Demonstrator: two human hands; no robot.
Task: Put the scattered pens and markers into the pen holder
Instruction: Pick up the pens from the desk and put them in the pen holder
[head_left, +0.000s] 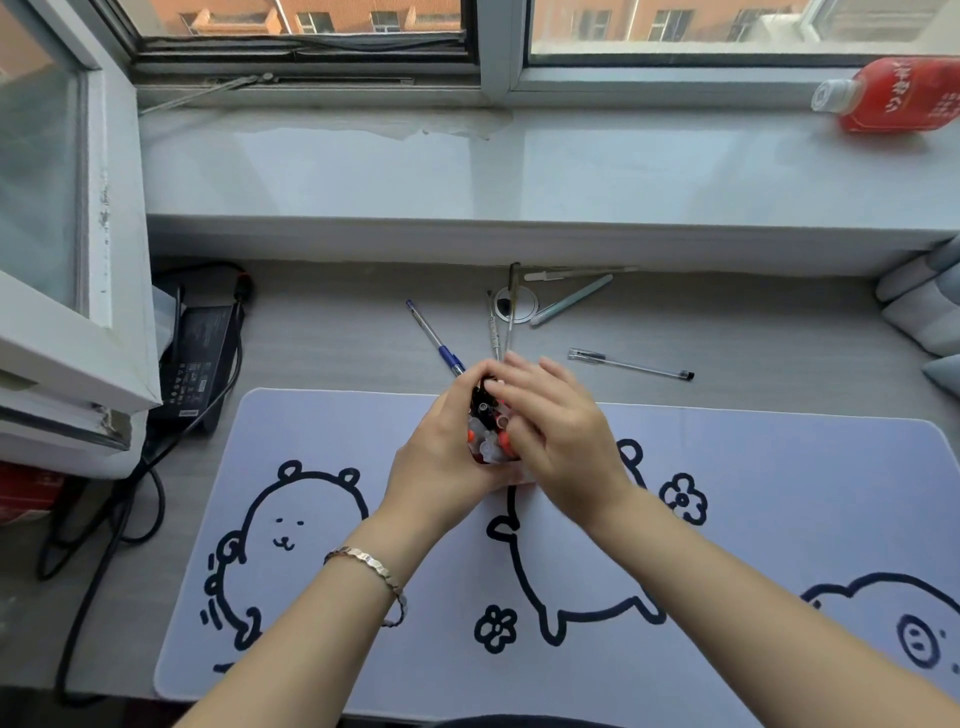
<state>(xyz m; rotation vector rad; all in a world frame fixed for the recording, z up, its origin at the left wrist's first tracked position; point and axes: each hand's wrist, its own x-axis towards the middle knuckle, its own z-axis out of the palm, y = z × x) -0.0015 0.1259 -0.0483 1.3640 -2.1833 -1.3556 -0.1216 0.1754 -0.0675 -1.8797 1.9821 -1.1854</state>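
My left hand (441, 452) wraps around the pen holder (511, 479) from the left, at the back edge of the desk mat. The holder is almost hidden by both hands. A bundle of black, orange and clear pens and markers (485, 426) sticks out of it. My right hand (556, 431) lies over the tops of these pens from the right, fingers curled on them. Loose on the desk behind lie a blue pen (435, 339), two thin pens (493, 328), a teal pen (571, 300), a white pen (576, 273) and a clear pen with a black cap (631, 365).
The white mat with bear drawings (363, 597) covers the near desk. A round cable grommet (519, 306) sits under the thin pens. A black power adapter with cables (200, 358) lies at the left. A red bottle (898, 96) rests on the window sill; cushions (924, 306) sit at the right.
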